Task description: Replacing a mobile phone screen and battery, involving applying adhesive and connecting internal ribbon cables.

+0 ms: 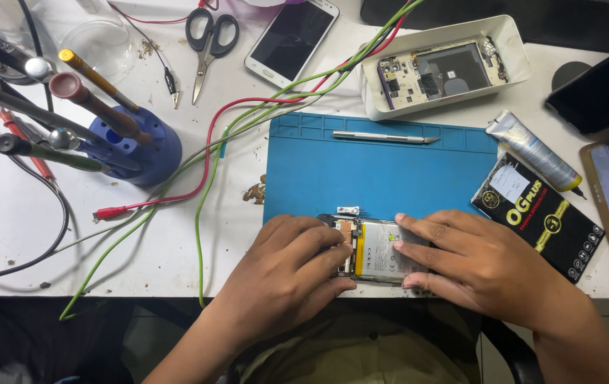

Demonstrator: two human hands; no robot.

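Note:
An opened phone [376, 250] with its battery and copper parts exposed lies at the near edge of a blue work mat [383, 167]. My left hand [287, 267] rests on the phone's left end, fingers curled over it. My right hand [461, 263] lies flat on the phone's right side, fingertips pressing on the battery. A small silver part [348, 210] sits on the mat just above the phone.
A metal craft knife [384, 136] lies along the mat's far edge. A white tray [512, 44] holds a stripped phone frame. A blue tool stand [137, 146] with screwdrivers stands left; scissors [208, 43], a white phone [292, 39], wires, a glue tube [536, 151], a black packet [538, 217].

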